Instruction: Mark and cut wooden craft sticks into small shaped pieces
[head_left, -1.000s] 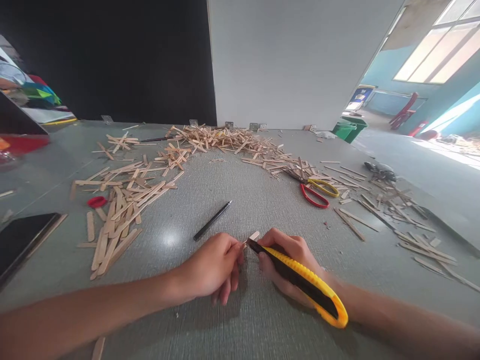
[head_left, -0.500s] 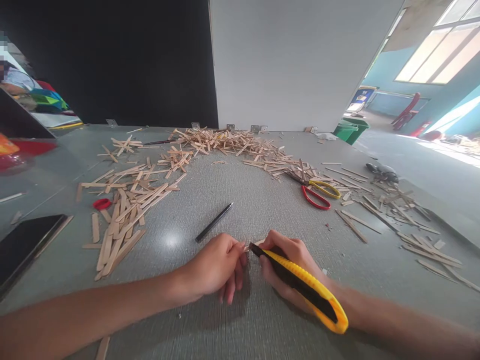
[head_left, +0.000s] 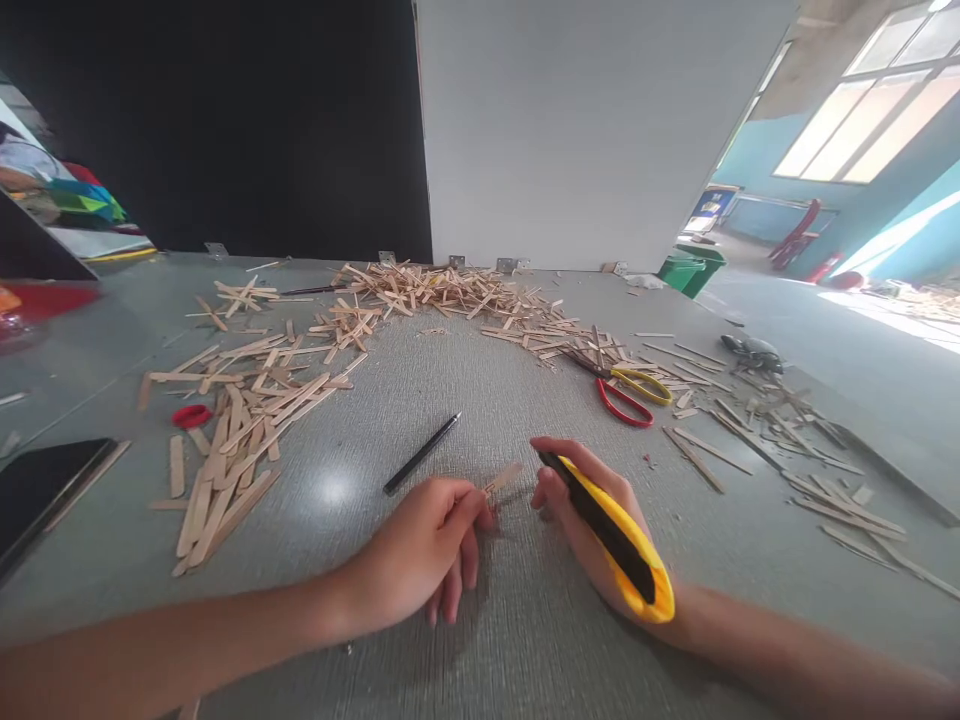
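Note:
My left hand [head_left: 439,535] pinches a small wooden craft stick [head_left: 505,478] between thumb and forefinger; its rounded end points away to the right, and the rest is hidden by the fingers. To the right of it, my right hand [head_left: 589,500] grips a yellow and black utility knife [head_left: 616,535], fingers wrapped round the handle. The front of the knife is apart from the stick, and I cannot make out its blade. Just beyond my left hand a black pen [head_left: 422,452] lies slantwise on the grey tabletop [head_left: 480,390].
Scissors [head_left: 626,390] with one red and one yellow handle lie at right. Loose craft sticks [head_left: 232,450] are heaped at left, with more along the back and right. A red ring [head_left: 192,416] and a phone [head_left: 49,495] lie at left. Upright panels [head_left: 600,130] stand behind.
My right hand has drawn the knife back from the stick, to the right and slightly up. More of the stick now shows past my left fingers. The view has shifted slightly.

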